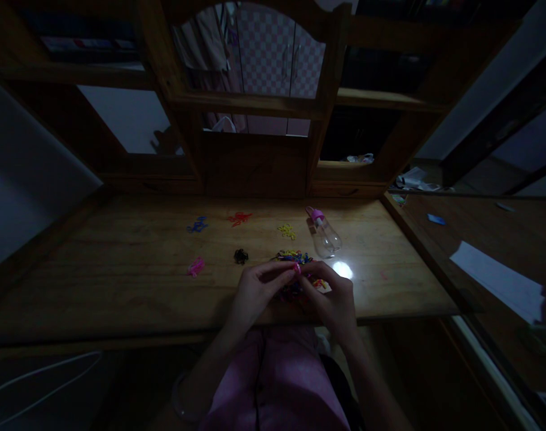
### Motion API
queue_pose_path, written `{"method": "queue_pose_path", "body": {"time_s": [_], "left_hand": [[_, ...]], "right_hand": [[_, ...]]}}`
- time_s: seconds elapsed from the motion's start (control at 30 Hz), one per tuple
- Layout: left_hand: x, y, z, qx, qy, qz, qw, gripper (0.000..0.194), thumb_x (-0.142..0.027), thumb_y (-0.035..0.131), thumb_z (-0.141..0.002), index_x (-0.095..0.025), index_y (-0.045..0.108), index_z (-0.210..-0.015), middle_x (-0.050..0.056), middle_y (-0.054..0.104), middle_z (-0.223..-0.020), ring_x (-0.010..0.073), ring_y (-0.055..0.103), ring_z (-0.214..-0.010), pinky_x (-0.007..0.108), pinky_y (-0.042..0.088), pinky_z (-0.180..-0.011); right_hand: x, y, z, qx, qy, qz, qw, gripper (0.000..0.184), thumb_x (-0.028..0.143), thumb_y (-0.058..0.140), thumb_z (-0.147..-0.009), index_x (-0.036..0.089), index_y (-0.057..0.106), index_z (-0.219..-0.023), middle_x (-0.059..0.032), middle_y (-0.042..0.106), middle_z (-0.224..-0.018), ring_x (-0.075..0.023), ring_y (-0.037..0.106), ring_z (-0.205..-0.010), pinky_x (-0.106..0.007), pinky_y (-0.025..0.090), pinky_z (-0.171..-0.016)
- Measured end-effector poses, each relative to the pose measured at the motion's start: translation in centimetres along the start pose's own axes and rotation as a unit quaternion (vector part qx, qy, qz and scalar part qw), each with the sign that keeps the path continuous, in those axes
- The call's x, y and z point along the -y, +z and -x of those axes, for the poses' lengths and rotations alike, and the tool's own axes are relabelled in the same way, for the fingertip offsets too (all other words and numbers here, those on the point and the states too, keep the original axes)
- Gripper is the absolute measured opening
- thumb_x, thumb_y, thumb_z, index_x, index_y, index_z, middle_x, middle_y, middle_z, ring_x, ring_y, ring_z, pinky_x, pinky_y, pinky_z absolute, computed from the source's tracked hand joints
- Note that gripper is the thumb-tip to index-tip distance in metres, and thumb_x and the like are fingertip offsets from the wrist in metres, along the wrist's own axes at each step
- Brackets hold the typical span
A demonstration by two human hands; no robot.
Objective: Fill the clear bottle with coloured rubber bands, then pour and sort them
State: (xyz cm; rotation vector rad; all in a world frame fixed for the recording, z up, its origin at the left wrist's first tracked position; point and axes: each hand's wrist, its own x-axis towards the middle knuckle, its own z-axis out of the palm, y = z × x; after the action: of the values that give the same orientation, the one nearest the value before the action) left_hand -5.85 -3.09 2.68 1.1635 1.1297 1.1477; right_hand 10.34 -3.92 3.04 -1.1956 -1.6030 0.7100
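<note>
My left hand point(257, 293) and my right hand point(331, 293) meet near the table's front edge, fingertips pinched on a small pink band point(297, 269) between them. Under and behind the fingers lies a mixed heap of coloured bands point(293, 256), partly hidden by my hands. Farther left sit small sorted piles: pink bands point(196, 267), black bands point(241, 256), blue bands point(197, 225) and red bands point(240, 219). A pile of yellow bands point(286, 231) is just beyond the heap. The dim light hides the fine shape of the pieces.
A clear bottle with a pink cap point(327, 237) lies behind my right hand. Wooden shelving point(255, 161) rises along the table's back edge. White papers point(497, 280) and a blue card point(436, 219) lie on the surface to the right. A bright light spot shows on the wooden table point(133, 257).
</note>
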Motion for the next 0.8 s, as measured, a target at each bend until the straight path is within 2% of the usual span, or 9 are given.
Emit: {"method": "queue_pose_path", "body": {"time_s": [0.17,0.33,0.43,0.53,0.67,0.73,0.8], "left_hand": [[0.2,0.1,0.0,-0.002,0.016,0.005,1.0,0.017,-0.032,0.075,-0.077,-0.018,0.074,-0.086,0.004,0.076,-0.089,0.0191,0.072,-0.086,0.028,0.057,-0.082],[0.4,0.2,0.2,-0.006,0.013,0.012,1.0,0.016,-0.03,0.075,-0.077,-0.018,0.071,-0.086,0.004,0.076,-0.088,0.0187,0.072,-0.085,0.028,0.057,-0.08],[0.4,0.1,0.2,-0.012,0.006,0.013,1.0,0.018,-0.031,0.075,-0.076,-0.018,0.072,-0.087,0.004,0.076,-0.088,0.0187,0.072,-0.084,0.029,0.057,-0.081],[0.7,-0.3,0.3,-0.02,-0.008,0.018,1.0,0.02,-0.034,0.077,-0.074,-0.017,0.073,-0.086,0.004,0.076,-0.085,0.0187,0.071,-0.08,0.029,0.058,-0.079],[1.7,-1.3,0.8,-0.046,-0.023,0.042,0.998,0.022,-0.033,0.078,-0.072,-0.017,0.071,-0.085,0.003,0.075,-0.084,0.0175,0.071,-0.078,0.028,0.058,-0.077],[2.3,-1.8,1.2,-0.065,-0.016,0.04,0.997,0.021,-0.032,0.078,-0.073,-0.016,0.07,-0.085,0.003,0.075,-0.085,0.0175,0.071,-0.08,0.027,0.057,-0.078],[2.6,-2.0,1.5,-0.084,-0.007,0.024,0.996,0.017,-0.029,0.077,-0.073,-0.016,0.069,-0.082,0.004,0.075,-0.083,0.0178,0.071,-0.08,0.026,0.056,-0.075]], "right_hand": [[0.0,0.0,0.0,0.013,0.028,-0.019,0.999,0.005,0.023,0.065,-0.086,0.023,0.07,-0.087,-0.0002,0.072,-0.082,-0.0165,0.067,-0.075,-0.027,0.053,-0.068],[0.2,0.1,-0.1,0.041,0.037,-0.058,0.997,0.008,0.026,0.066,-0.084,0.023,0.07,-0.091,-0.002,0.072,-0.087,-0.0181,0.067,-0.082,-0.029,0.054,-0.073],[-0.1,0.3,-0.2,0.031,0.059,-0.078,0.995,0.011,0.033,0.067,-0.086,0.023,0.071,-0.086,-0.0026,0.072,-0.084,-0.018,0.067,-0.08,-0.029,0.054,-0.071],[-0.3,0.2,-0.4,0.014,0.079,-0.097,0.992,0.014,0.036,0.068,-0.085,0.022,0.072,-0.085,-0.0044,0.073,-0.09,-0.0198,0.068,-0.086,-0.03,0.055,-0.074],[0.5,0.0,-2.1,-0.004,0.072,-0.09,0.993,0.016,0.037,0.07,-0.084,0.021,0.073,-0.085,-0.0047,0.073,-0.088,-0.0198,0.069,-0.084,-0.03,0.055,-0.074],[1.6,0.8,-4.0,0.05,0.037,-0.081,0.995,0.016,0.035,0.068,-0.085,0.021,0.074,-0.088,-0.0043,0.074,-0.087,-0.0183,0.069,-0.079,-0.029,0.054,-0.071],[2.6,3.0,-6.2,0.154,-0.017,-0.073,0.985,0.015,0.031,0.063,-0.089,0.021,0.075,-0.091,-0.0031,0.074,-0.087,-0.0157,0.069,-0.074,-0.026,0.052,-0.068]]}}
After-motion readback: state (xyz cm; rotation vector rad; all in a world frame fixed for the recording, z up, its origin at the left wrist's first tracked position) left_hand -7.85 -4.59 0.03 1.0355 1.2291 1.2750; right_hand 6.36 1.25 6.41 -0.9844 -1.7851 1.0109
